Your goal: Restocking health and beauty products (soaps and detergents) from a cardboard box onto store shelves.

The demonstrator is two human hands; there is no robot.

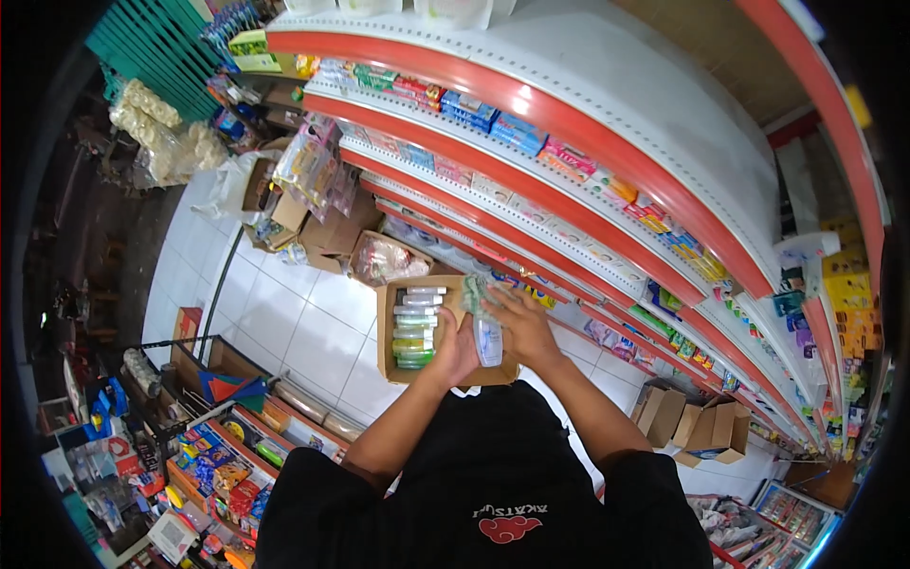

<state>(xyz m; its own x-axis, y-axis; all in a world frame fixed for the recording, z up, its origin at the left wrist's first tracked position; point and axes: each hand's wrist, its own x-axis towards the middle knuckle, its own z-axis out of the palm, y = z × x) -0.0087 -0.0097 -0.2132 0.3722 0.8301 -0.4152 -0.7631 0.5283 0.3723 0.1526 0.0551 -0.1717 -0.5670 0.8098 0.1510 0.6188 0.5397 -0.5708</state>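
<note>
An open cardboard box (384, 334) sits right before my torso, below both hands. Along its left side lies a row of several small bottles (414, 321) with clear, pale and green contents. My left hand (458, 350) grips a pale, translucent bottle (488, 343) that bears writing. In my right hand (522, 323) is a crumpled greenish cloth (475, 293), pressed near the upper end of that bottle. The right fingers look slightly blurred. My left hand hides part of the box's inside.
Curved red-edged white shelves (590, 206) with packaged goods rise ahead and to the right. Cardboard cartons (320, 235) stand on the white tiled floor (313, 331), and more open cartons (714, 427) at right. Goods racks (227, 469) crowd the lower left.
</note>
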